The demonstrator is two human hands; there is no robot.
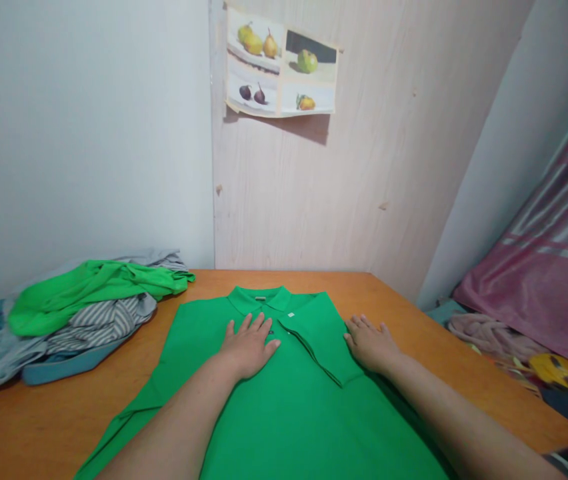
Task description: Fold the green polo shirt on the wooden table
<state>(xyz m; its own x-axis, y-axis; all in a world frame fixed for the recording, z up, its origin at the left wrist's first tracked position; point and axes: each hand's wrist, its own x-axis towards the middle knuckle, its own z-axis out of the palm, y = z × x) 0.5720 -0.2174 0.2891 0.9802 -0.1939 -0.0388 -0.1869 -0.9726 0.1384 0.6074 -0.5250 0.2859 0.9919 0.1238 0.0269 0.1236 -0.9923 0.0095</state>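
Observation:
A green polo shirt (pixel 284 413) lies spread on the orange-brown table (pixel 414 347), its collar (pixel 260 301) toward the far edge. On the right side a sleeve (pixel 321 337) is folded inward across the chest, with its hem slanting toward the middle. My left hand (pixel 249 347) rests flat on the chest just below the collar, fingers spread. At the shirt's right edge, beside the folded sleeve, my right hand (pixel 370 343) lies palm down with its fingers stretched out. The left sleeve extends outward, partly behind my left forearm.
A heap of clothes, with a bright green garment (pixel 99 293) on top and a striped one (pixel 109 317) below, sits at the table's left. Beyond the table's right edge are a pink curtain (pixel 539 280) and jumbled items. A fruit picture (pixel 281 63) hangs on the wall.

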